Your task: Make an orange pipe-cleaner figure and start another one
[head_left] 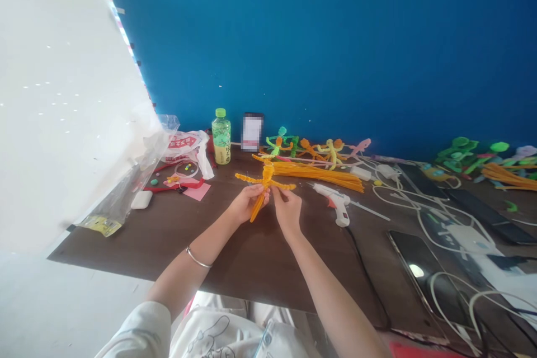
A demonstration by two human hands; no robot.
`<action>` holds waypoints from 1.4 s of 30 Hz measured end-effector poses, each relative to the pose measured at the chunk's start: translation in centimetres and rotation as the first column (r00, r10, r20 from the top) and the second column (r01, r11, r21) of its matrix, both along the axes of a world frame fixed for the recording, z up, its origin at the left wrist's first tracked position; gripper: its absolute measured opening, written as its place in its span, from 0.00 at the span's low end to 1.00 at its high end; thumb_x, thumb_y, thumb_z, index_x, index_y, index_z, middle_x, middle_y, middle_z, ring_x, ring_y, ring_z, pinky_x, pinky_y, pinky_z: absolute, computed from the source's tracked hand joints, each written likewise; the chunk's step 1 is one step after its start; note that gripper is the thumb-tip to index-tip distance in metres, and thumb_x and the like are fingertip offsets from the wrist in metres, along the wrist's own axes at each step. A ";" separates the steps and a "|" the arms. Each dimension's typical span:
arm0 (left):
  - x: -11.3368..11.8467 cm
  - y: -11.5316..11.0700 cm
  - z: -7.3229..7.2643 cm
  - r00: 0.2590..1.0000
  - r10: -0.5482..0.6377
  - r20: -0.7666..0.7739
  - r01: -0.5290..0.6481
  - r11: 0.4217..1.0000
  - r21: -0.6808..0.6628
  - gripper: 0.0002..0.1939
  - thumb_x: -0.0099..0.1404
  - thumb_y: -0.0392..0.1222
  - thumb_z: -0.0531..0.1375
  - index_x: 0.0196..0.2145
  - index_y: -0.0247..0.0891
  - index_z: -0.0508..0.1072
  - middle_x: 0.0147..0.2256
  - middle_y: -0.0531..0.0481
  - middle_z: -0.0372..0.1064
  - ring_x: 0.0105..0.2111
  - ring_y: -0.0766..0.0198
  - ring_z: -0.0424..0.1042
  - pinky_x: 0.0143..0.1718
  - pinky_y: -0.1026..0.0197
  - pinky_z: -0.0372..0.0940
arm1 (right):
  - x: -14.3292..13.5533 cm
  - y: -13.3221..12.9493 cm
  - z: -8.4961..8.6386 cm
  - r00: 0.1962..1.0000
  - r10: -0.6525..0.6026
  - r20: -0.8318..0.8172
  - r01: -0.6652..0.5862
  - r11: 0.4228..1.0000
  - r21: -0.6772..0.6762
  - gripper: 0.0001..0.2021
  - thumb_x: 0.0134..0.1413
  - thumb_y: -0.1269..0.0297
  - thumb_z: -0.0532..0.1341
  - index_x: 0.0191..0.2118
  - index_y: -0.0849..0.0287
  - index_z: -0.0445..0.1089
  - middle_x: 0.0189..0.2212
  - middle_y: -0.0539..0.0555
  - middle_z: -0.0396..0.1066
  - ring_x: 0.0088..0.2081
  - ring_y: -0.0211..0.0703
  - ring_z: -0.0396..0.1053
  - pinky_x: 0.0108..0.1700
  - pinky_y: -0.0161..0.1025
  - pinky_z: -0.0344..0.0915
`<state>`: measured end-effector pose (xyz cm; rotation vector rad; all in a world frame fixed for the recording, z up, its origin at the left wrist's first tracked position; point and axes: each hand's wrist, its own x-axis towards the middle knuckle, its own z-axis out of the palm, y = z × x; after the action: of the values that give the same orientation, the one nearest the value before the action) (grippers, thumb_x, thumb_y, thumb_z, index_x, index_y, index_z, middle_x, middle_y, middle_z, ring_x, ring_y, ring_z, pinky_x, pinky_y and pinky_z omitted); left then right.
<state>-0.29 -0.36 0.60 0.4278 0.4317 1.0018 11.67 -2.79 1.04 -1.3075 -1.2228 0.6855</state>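
An orange pipe-cleaner figure (267, 174) is held up over the dark table, its two twisted arms spread left and right and its straight lower strands hanging down. My left hand (250, 201) pinches it at the left of its lower body. My right hand (287, 208) has its thumb and finger closed against the figure's right side, just under the arm. The fingertips partly cover the lower body. Just behind the figure lies a bundle of loose orange pipe cleaners (319, 177).
Right of my hands lies a white glue gun (335, 201) with a black cord. Farther right are a phone (428, 274) and tangled white cables. Finished pipe-cleaner figures (331, 152) line the blue wall. A green-capped bottle (221, 137) and a white earbud case (141, 199) stand left.
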 end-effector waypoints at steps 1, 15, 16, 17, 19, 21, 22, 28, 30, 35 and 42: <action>-0.1 0.0 0.1 0.999 -0.025 0.022 0.025 0.999 -0.030 0.03 0.53 0.28 0.57 0.29 0.28 0.70 0.27 0.46 0.66 0.24 0.73 0.67 0.28 0.71 0.65 | 0.0 0.2 -0.1 0.997 0.043 -0.067 -0.045 0.999 -0.031 0.14 0.45 0.54 0.59 0.30 0.59 0.74 0.26 0.53 0.73 0.29 0.46 0.68 0.32 0.40 0.63; -1.3 -0.3 0.9 0.899 -0.385 0.209 0.423 0.887 -0.186 0.06 0.59 0.31 0.48 0.32 0.30 0.64 0.26 0.49 0.58 0.21 0.74 0.65 0.22 0.74 0.64 | 2.1 1.1 -0.3 0.651 0.489 -0.581 -0.637 0.768 -0.067 0.11 0.37 0.56 0.67 0.25 0.58 0.72 0.21 0.49 0.65 0.22 0.32 0.59 0.24 0.33 0.53; -1.2 -0.4 0.9 0.895 -0.389 0.218 0.428 0.886 -0.179 0.06 0.59 0.31 0.48 0.32 0.31 0.63 0.26 0.49 0.58 0.20 0.75 0.64 0.21 0.74 0.64 | 2.1 1.1 -0.3 0.646 0.486 -0.589 -0.641 0.764 -0.073 0.11 0.36 0.57 0.67 0.24 0.58 0.71 0.21 0.49 0.65 0.21 0.32 0.58 0.23 0.33 0.51; -1.2 -0.4 0.9 0.892 -0.392 0.227 0.432 0.885 -0.172 0.05 0.59 0.31 0.48 0.32 0.31 0.63 0.26 0.49 0.57 0.20 0.75 0.62 0.21 0.74 0.63 | 2.0 1.1 -0.3 0.643 0.477 -0.600 -0.644 0.760 -0.086 0.11 0.36 0.57 0.67 0.24 0.59 0.71 0.20 0.49 0.65 0.21 0.31 0.58 0.22 0.32 0.50; -1.2 -0.5 0.9 0.883 -0.403 0.240 0.446 0.880 -0.163 0.05 0.59 0.32 0.49 0.32 0.31 0.63 0.25 0.50 0.56 0.19 0.76 0.60 0.20 0.74 0.62 | 1.9 1.2 -0.3 0.645 0.433 -0.629 -0.641 0.755 -0.137 0.10 0.36 0.58 0.67 0.24 0.59 0.70 0.19 0.48 0.64 0.19 0.30 0.56 0.19 0.31 0.47; -1.2 -0.3 0.8 0.876 -0.419 0.240 0.461 0.873 -0.158 0.04 0.59 0.32 0.49 0.32 0.31 0.63 0.25 0.51 0.56 0.18 0.76 0.59 0.19 0.74 0.62 | 1.9 1.4 -0.3 0.646 0.373 -0.666 -0.639 0.742 -0.203 0.10 0.37 0.59 0.67 0.23 0.60 0.69 0.18 0.47 0.63 0.17 0.28 0.53 0.18 0.30 0.44; -1.2 -0.2 0.7 0.874 -0.428 0.230 0.468 0.869 -0.160 0.04 0.59 0.33 0.50 0.31 0.31 0.63 0.25 0.51 0.56 0.18 0.76 0.59 0.20 0.74 0.62 | 2.0 1.5 -0.3 0.643 0.347 -0.683 -0.642 0.730 -0.234 0.10 0.37 0.59 0.66 0.22 0.60 0.69 0.17 0.47 0.63 0.16 0.27 0.52 0.17 0.30 0.43; -0.7 0.4 -0.1 0.908 -0.416 0.050 0.417 0.885 -0.206 0.07 0.59 0.38 0.54 0.29 0.30 0.66 0.22 0.51 0.59 0.21 0.74 0.64 0.24 0.73 0.64 | 2.5 2.1 -0.7 0.709 0.305 -0.636 -0.591 0.749 -0.299 0.09 0.39 0.59 0.64 0.23 0.59 0.68 0.17 0.48 0.64 0.15 0.29 0.54 0.15 0.31 0.45; -0.2 0.4 -0.3 0.939 -0.330 -0.097 0.310 0.934 -0.179 0.09 0.58 0.40 0.56 0.29 0.29 0.68 0.23 0.50 0.62 0.21 0.73 0.65 0.25 0.72 0.65 | 2.5 2.2 -0.8 0.743 0.305 -0.596 -0.547 0.790 -0.276 0.10 0.39 0.58 0.64 0.23 0.58 0.67 0.15 0.47 0.62 0.15 0.30 0.54 0.15 0.32 0.45; 1.1 -0.2 -0.2 0.891 0.183 -0.415 -0.131 0.980 0.152 0.14 0.49 0.44 0.64 0.29 0.31 0.68 0.23 0.49 0.68 0.21 0.68 0.69 0.27 0.63 0.67 | 1.8 2.0 -0.8 0.806 0.222 -0.548 -0.400 0.888 -0.228 0.15 0.33 0.55 0.67 0.23 0.61 0.67 0.12 0.42 0.54 0.13 0.25 0.43 0.15 0.31 0.38; 1.2 -0.5 -0.1 0.819 0.391 -0.420 -0.240 0.898 0.369 0.15 0.43 0.47 0.66 0.24 0.31 0.71 0.21 0.49 0.70 0.20 0.67 0.69 0.26 0.63 0.66 | 0.9 1.3 -0.3 0.860 0.181 -0.477 -0.309 0.929 -0.205 0.17 0.32 0.54 0.67 0.25 0.63 0.70 0.14 0.44 0.58 0.15 0.26 0.44 0.18 0.33 0.37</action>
<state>0.93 -0.82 0.53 0.9185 0.8313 1.2974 12.53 -1.45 0.76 -1.1282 -0.9372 1.3097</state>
